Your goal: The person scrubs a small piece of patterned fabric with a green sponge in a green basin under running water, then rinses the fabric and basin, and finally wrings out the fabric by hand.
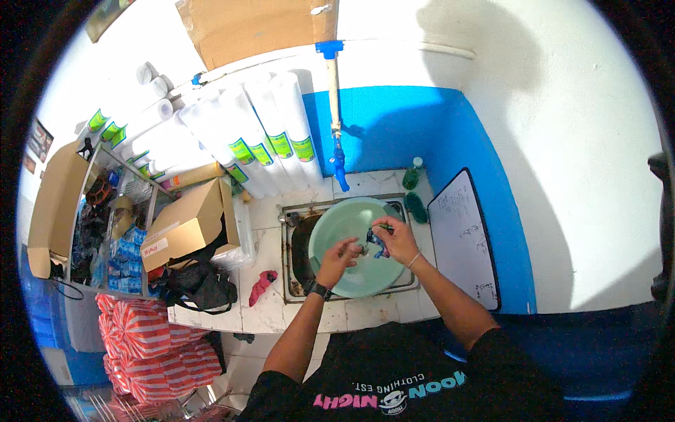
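My right hand [399,241] is closed on a small, crumpled dark-blue patterned cloth [378,246], held over the basin. Part of that cloth hangs down below my fingers. Across from it, my left hand [339,259], with a dark watch on the wrist, has bent fingers, with a small dark bit at the fingertips that I cannot make out. Both hands are above a pale green plastic basin [351,211], which sits in the metal sink [290,271]. On the tiled counter left of the sink lies a crumpled pink cloth [263,287].
A blue tap [340,169] hangs behind the basin. A bottle of green liquid [412,174] and a dark green scrubber [416,208] stand back right. A whiteboard [460,239] leans at the right. Leftward are an opened cardboard box [184,224], a black bag [204,287] and white rolls [290,116].
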`<action>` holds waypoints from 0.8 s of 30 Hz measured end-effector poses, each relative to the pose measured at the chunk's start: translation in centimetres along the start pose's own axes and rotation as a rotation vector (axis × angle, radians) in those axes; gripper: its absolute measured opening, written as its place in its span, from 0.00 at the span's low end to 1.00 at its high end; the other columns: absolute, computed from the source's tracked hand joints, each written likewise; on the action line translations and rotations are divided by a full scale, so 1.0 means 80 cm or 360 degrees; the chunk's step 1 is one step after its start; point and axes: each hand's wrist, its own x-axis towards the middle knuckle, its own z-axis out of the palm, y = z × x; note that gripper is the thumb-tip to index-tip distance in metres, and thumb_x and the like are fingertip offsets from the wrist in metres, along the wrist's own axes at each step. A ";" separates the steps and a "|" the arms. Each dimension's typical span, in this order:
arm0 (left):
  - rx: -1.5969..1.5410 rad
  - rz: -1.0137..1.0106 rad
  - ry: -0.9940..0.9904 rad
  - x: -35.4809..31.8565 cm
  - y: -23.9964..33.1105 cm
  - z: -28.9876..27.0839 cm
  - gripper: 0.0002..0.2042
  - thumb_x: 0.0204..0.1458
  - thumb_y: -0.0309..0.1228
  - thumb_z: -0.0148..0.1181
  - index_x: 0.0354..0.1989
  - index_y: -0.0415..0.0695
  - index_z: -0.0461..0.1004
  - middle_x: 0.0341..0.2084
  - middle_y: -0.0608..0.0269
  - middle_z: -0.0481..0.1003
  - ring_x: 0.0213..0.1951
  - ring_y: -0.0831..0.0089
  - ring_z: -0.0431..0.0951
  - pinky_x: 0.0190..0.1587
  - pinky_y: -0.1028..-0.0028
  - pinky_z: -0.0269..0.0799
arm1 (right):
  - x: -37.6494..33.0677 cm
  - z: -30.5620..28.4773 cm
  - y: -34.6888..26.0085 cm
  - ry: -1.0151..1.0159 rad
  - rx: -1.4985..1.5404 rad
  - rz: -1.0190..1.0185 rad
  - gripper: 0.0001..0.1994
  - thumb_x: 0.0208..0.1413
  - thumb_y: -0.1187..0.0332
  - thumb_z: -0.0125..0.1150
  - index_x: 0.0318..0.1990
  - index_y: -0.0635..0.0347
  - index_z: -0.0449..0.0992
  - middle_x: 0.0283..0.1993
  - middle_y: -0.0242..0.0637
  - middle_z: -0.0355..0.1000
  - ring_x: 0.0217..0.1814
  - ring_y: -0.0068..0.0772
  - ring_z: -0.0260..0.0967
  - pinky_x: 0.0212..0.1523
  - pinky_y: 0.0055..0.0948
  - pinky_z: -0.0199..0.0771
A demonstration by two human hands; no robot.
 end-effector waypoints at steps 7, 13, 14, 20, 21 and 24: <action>0.0910 0.1018 0.0079 0.013 0.023 0.056 0.24 0.54 0.33 0.66 0.58 0.39 0.69 0.54 0.48 0.71 0.60 0.54 0.69 0.65 0.61 0.61 | -0.015 -0.012 -0.073 -0.0161 -0.0425 -0.0345 0.09 0.59 0.64 0.64 0.43 0.59 0.79 0.35 0.34 0.74 0.31 0.24 0.71 0.32 0.27 0.71; 0.0405 0.0671 -0.0294 0.030 0.034 0.049 0.14 0.64 0.36 0.54 0.51 0.39 0.71 0.43 0.56 0.75 0.48 0.67 0.75 0.54 0.68 0.68 | -0.011 -0.045 -0.133 -0.0204 -0.0567 -0.0440 0.11 0.56 0.65 0.67 0.43 0.60 0.79 0.41 0.36 0.74 0.33 0.25 0.71 0.35 0.26 0.71; 0.0338 0.0636 -0.0324 0.028 0.036 0.046 0.13 0.65 0.37 0.53 0.50 0.39 0.71 0.41 0.57 0.75 0.46 0.69 0.75 0.52 0.70 0.68 | -0.011 -0.050 -0.137 -0.0174 -0.0583 -0.0486 0.11 0.56 0.65 0.67 0.43 0.60 0.79 0.41 0.36 0.74 0.33 0.24 0.70 0.34 0.26 0.71; -0.0136 0.0444 -0.0410 0.016 0.062 0.016 0.11 0.67 0.39 0.50 0.43 0.45 0.69 0.36 0.66 0.72 0.40 0.78 0.73 0.46 0.76 0.68 | -0.006 -0.061 -0.133 0.0002 -0.0340 -0.0292 0.11 0.57 0.65 0.67 0.44 0.59 0.79 0.41 0.32 0.73 0.34 0.19 0.67 0.35 0.23 0.71; -0.0345 0.0398 -0.0416 0.014 0.067 0.011 0.10 0.66 0.39 0.51 0.46 0.45 0.67 0.37 0.66 0.72 0.40 0.78 0.73 0.44 0.76 0.69 | -0.007 -0.058 -0.131 0.0011 -0.0244 -0.0306 0.12 0.57 0.64 0.67 0.45 0.59 0.78 0.41 0.31 0.72 0.35 0.19 0.67 0.35 0.23 0.71; -0.0621 0.0218 -0.0403 0.011 0.074 0.002 0.15 0.63 0.37 0.55 0.53 0.47 0.64 0.37 0.66 0.71 0.38 0.78 0.72 0.40 0.76 0.70 | -0.014 -0.044 -0.133 -0.0010 0.0265 -0.0222 0.14 0.56 0.64 0.68 0.48 0.58 0.77 0.41 0.28 0.70 0.36 0.17 0.66 0.35 0.22 0.71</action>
